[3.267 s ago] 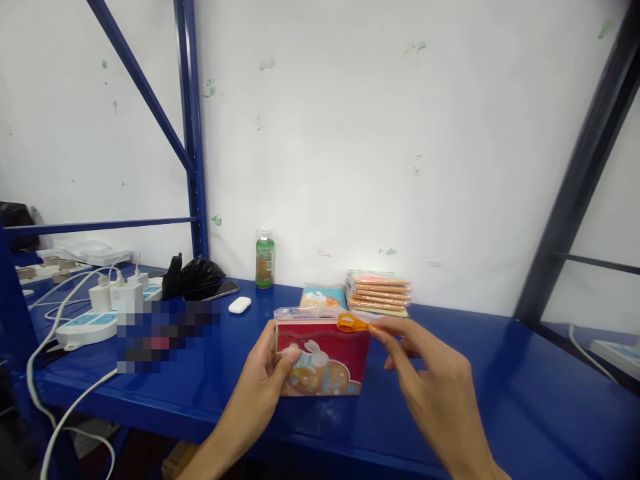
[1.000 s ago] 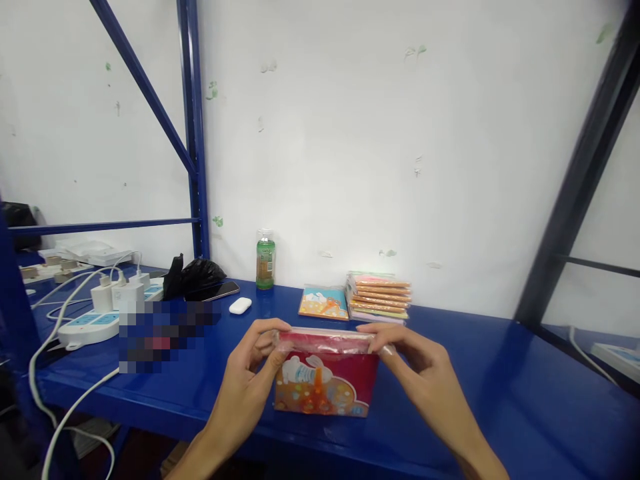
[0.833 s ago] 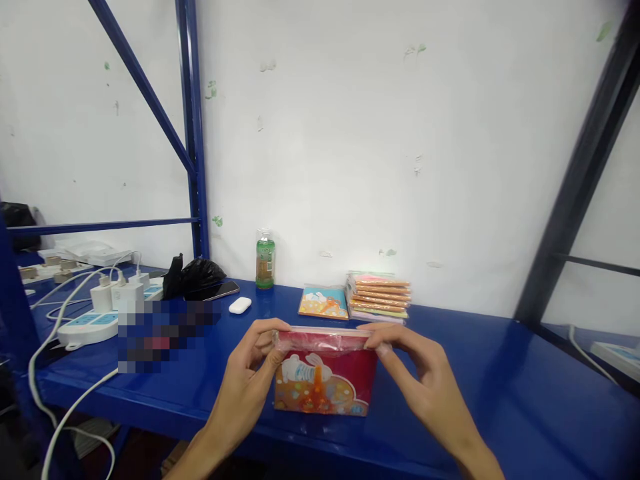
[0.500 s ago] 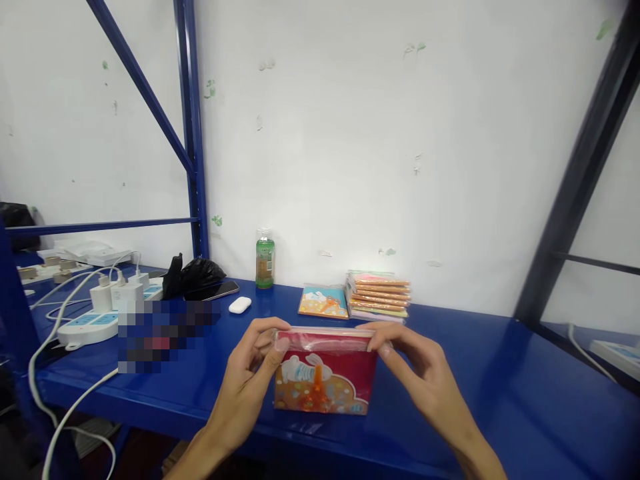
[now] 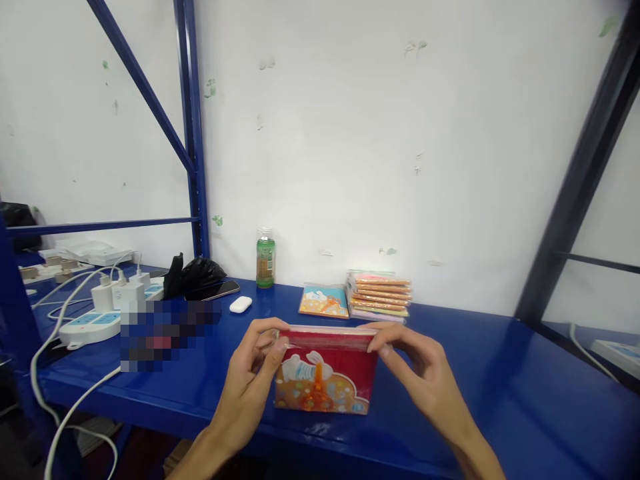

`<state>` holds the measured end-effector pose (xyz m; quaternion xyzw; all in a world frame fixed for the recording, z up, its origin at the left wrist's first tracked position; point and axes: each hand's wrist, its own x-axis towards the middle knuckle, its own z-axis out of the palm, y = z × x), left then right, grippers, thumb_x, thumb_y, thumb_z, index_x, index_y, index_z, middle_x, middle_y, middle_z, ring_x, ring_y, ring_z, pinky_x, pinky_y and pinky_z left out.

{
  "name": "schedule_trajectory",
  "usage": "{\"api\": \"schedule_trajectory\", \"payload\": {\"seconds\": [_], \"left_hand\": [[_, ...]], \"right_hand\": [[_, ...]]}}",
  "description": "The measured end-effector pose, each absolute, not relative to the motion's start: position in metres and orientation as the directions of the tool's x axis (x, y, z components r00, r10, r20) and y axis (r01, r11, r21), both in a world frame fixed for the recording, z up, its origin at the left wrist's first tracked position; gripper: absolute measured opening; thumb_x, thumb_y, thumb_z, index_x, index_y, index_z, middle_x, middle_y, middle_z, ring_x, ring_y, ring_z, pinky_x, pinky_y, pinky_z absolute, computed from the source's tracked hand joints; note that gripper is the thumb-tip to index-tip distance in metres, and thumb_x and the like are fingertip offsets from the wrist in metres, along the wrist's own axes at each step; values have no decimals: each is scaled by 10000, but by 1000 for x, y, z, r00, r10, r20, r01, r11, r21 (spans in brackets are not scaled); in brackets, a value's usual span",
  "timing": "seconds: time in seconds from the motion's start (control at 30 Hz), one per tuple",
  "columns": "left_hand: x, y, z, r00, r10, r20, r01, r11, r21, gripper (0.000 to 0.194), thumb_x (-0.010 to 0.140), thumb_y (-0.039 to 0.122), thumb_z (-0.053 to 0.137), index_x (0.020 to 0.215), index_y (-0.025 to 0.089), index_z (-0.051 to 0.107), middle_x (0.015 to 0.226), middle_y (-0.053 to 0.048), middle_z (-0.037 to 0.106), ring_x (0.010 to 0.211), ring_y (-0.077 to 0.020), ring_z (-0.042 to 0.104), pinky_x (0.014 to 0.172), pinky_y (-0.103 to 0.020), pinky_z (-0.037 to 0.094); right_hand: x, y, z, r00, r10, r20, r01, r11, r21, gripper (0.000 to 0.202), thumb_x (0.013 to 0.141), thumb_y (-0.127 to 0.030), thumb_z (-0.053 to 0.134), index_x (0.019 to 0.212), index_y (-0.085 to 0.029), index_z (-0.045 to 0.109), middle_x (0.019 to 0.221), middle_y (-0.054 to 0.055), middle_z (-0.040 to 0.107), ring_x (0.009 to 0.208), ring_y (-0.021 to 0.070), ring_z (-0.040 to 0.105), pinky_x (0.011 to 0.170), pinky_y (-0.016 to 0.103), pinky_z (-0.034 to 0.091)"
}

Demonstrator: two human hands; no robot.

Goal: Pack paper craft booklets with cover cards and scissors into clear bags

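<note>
Your left hand (image 5: 249, 378) and right hand (image 5: 425, 365) are pinched closed on the upper corners, the sound hold, of the red rectangular booklet in clear plastic (image 5: 346, 375), upright by the blue surface's (image 5: 500, 373) front, judged light, stiffish and slippery.

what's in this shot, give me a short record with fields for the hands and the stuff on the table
left hand: grip on red packet, upper left corner
right hand: grip on red packet, upper right corner
packet front: white rabbit print, facing camera
orange piece: against the print, inside or outside unclear
behind: flat blue-and-orange packet, packet stack to its right
near wall: green bottle
left side: white case, phone, black bag, power strip
surface: blue table
</note>
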<state>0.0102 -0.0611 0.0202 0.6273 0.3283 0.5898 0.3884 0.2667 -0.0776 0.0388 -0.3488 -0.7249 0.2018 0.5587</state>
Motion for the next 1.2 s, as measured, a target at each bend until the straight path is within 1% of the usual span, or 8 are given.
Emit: {"api": "schedule_trajectory", "payload": {"seconds": [0.1, 0.27, 0.43, 0.73, 0.87, 1.0, 1.07, 1.2], "left_hand": [[8, -58, 16, 75, 851, 519, -22, -519, 854, 173, 974, 394, 553, 1092, 268, 538, 871, 12, 693, 762, -168, 653, 709, -266, 527], [4, -56, 16, 92, 777, 623, 71, -629, 774, 111, 967, 340, 570, 910, 245, 560, 724, 46, 585, 624, -112, 530, 574, -193, 431], [2, -60, 24, 192, 730, 656, 21, -671, 741, 118, 966, 320, 567, 892, 248, 509, 766, 41, 614, 652, -112, 551, 598, -195, 451], [9, -51, 15, 31, 680, 733, 150, -728, 669, 191, 891, 232, 679, 762, 225, 537, 633, 79, 584, 537, -80, 557, 517, -157, 462], [10, -52, 14, 0, 657, 754, 149, -745, 650, 137, 862, 214, 704, 843, 246, 572, 641, 84, 643, 535, -94, 619, 519, -161, 501], [12, -58, 18, -14, 749, 662, 90, -658, 747, 214, 873, 260, 691, 1052, 272, 574, 796, 40, 763, 685, -160, 739, 616, -219, 587], [11, -60, 20, -3, 746, 666, 112, -661, 742, 215, 869, 269, 694, 1062, 265, 599, 802, 30, 777, 693, -164, 749, 622, -212, 588], [10, -60, 21, -20, 689, 724, 165, -712, 682, 103, 874, 231, 675, 969, 262, 650, 708, 58, 752, 615, -125, 713, 582, -170, 547]], "right_hand": [[268, -77, 38, -121, 706, 698, 328, 692, -643, 144, 965, -285, 584, 893, -277, 709, 1051, -2, 742, 1068, 186, 664, 913, 248, 483], [270, -83, 41, -145, 672, 726, 375, 717, -588, 243, 993, -335, 517, 1009, -312, 758, 1178, -13, 747, 1153, 205, 660, 995, 266, 460], [264, -84, 43, -54, 646, 762, 413, 709, -572, 295, 996, -323, 517, 899, -293, 794, 1064, -17, 790, 1037, 192, 722, 919, 233, 508], [260, -84, 44, -34, 627, 778, 444, 707, -550, 293, 988, -293, 538, 819, -258, 775, 992, -15, 799, 983, 183, 739, 908, 221, 516], [261, -84, 45, -38, 642, 766, 440, 699, -564, 290, 993, -293, 528, 799, -250, 740, 974, -23, 789, 975, 177, 727, 892, 220, 503], [261, -83, 45, -38, 651, 758, 438, 693, -572, 282, 997, -298, 525, 797, -246, 717, 955, -26, 777, 943, 169, 718, 859, 218, 494], [261, -83, 45, -42, 652, 757, 436, 694, -573, 287, 999, -300, 520, 789, -241, 708, 946, -22, 775, 933, 172, 716, 848, 222, 493], [261, -83, 45, -47, 651, 758, 444, 693, -568, 290, 999, -298, 520, 776, -238, 696, 937, -23, 772, 923, 171, 712, 840, 219, 487]]}}
